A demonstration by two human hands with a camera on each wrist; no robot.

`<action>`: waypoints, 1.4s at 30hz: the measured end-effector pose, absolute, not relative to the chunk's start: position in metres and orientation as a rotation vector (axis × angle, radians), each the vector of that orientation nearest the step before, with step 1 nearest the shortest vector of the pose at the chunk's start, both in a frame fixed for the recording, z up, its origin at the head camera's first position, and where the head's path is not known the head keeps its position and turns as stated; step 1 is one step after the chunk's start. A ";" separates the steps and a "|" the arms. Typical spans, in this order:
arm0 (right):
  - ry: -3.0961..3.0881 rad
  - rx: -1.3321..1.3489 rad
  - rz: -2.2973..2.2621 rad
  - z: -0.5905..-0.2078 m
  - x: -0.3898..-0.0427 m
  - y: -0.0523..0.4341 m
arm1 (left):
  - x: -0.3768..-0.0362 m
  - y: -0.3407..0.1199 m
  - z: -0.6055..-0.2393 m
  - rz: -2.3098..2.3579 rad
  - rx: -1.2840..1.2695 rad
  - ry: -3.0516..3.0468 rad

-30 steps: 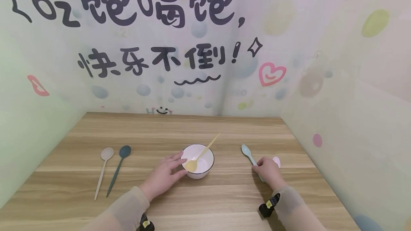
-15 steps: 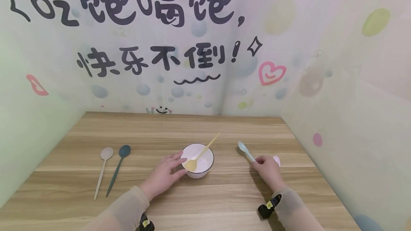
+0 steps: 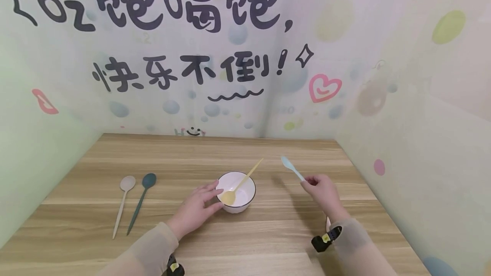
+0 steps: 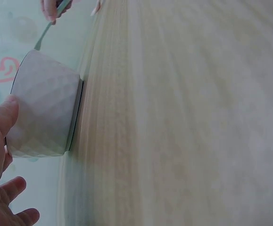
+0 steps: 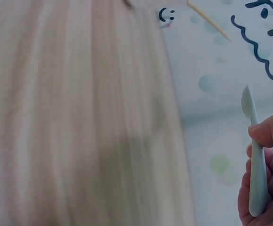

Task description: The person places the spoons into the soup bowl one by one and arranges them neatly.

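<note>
Tabletop (image 3: 268, 242) separates right grip (image 3: 323, 195), pinching spoon (image 3: 293, 168), from bowl rim (image 3: 244, 204) relaxed left grip (image 3: 195, 206) touches.

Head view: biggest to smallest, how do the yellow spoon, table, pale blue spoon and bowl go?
1. Table
2. Bowl
3. Yellow spoon
4. Pale blue spoon, counting what shows; the right hand hides its handle's end.

The left forearm (image 3: 134, 252) slants forward and inward, and the left hand (image 3: 196, 210) has its thumb (image 4: 4, 115) and fingers (image 4: 13, 188) spread apart. The right forearm (image 3: 362, 248) also slants inward, while the right hand (image 3: 323, 194) pinches, fingers (image 5: 244, 195) curled opposite the thumb (image 5: 270, 132).
</note>
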State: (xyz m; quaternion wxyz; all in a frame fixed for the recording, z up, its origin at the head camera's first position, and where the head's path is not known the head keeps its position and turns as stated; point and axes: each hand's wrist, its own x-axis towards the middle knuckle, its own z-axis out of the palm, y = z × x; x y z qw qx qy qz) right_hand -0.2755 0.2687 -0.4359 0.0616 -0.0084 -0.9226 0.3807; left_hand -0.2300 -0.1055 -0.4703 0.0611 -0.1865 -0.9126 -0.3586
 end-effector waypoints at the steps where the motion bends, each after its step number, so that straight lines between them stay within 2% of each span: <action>1: -2.790 -0.007 1.157 -0.433 -0.276 0.268 | -0.230 -0.105 -0.470 -1.082 -0.566 -2.759; 18: -2.774 0.337 1.104 -0.397 -0.281 0.245 | -0.228 -0.105 -0.467 -1.096 -0.563 -2.756; 42: -2.841 0.773 0.884 -0.386 -0.296 0.218 | -0.229 -0.106 -0.471 -1.104 -0.563 -2.755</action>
